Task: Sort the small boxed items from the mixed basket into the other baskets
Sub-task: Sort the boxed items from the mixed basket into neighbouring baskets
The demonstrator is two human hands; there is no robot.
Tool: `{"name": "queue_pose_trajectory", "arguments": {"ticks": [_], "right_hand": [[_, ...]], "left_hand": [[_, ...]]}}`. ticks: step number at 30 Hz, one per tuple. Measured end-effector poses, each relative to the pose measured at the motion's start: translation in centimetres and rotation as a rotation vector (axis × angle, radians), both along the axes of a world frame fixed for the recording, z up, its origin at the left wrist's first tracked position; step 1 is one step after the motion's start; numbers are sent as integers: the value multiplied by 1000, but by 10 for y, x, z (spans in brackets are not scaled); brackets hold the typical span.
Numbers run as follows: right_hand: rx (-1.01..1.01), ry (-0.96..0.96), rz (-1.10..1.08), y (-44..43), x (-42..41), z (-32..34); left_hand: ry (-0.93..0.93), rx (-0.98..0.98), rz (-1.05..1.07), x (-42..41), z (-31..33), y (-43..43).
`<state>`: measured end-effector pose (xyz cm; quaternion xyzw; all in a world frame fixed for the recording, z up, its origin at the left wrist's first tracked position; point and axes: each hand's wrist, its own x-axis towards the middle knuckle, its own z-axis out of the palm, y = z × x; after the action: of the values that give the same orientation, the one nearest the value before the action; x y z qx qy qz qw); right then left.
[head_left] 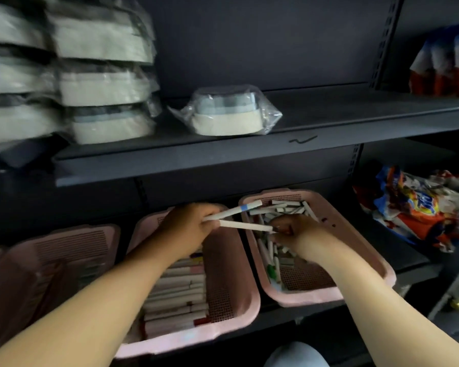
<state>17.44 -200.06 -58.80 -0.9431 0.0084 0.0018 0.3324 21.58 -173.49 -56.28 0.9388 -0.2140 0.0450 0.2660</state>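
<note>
Forearms [96,308] cross the shelf's [419,263] front edge. Left basket [72,242] sits at the left end. Left hand [188,226] grips two boxes [233,211] over the middle basket's [233,300] far right corner. Right hand [297,234] reaches into the right basket [361,239]; I cannot tell its grasp.

No text can be read. The crumpled orange, blue and yellow plastic packets [419,210] on the dark lower shelf [403,252] at the right carry a round yellow logo with blue lettering, too blurred to make out. Coloured marks on the slim white boxes [175,295] in the middle pink plastic basket [249,305] are too small to read.
</note>
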Motion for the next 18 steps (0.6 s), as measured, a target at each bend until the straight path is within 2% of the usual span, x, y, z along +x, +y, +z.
{"name": "queue_pose_trajectory", "arguments": {"ticks": [5,9,13,18], "right_hand": [[-47,-74,194,70,14,14],[-78,-112,281,114,25,10],[-151,-128,260,147,31,6],[-194,-152,180,161,46,-9]], "left_hand": [[-4,-72,82,-10,-6,66],[-45,-52,150,-23,-5,122],[-58,73,238,-31,-12,176],[21,95,180,-42,-24,191]]}}
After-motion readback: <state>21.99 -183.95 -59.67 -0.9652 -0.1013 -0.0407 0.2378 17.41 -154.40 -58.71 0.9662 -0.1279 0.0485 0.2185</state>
